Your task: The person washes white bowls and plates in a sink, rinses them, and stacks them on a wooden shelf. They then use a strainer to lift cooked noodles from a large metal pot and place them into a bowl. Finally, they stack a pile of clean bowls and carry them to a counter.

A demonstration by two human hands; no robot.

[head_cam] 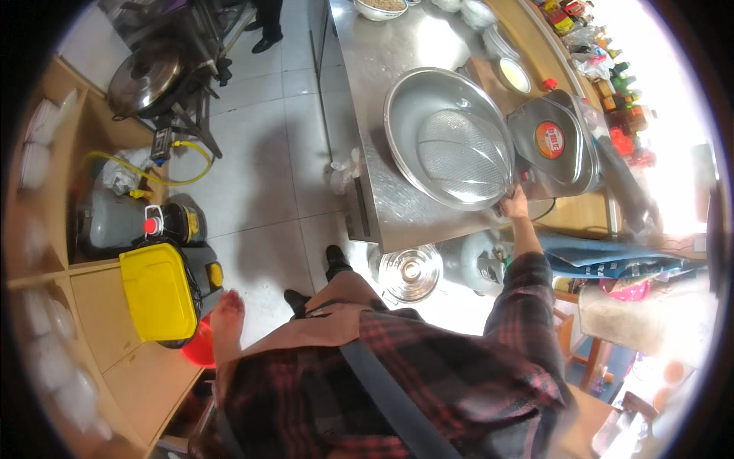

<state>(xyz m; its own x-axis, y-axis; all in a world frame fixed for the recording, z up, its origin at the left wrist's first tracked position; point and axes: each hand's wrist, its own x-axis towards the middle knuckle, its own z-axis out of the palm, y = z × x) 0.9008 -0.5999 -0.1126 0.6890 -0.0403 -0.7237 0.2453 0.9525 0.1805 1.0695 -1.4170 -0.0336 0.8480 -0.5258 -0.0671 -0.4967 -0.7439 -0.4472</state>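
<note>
A large round metal basin [404, 135] sits on the stainless steel counter [413, 226]. Inside it lies a wire-mesh strainer [461, 149]. My right hand [514, 204] is at the basin's lower right rim, its fingers partly hidden; whether they grip the rim I cannot tell. Just beyond that hand stands a square metal container [553, 109] with a round red label on top. My left hand [228, 310] hangs low at my side with nothing seen in it. It is nearest to a yellow-lidded bin [160, 292] and a red bucket [200, 347].
A round shiny metal lid [410, 273] shows below the counter's near edge, beside a grey gas cylinder [476, 264]. At left are a black jug [182, 224], a yellow hose [200, 163] and a lidded wok [146, 77]. A person's shoe [268, 43] appears at the top.
</note>
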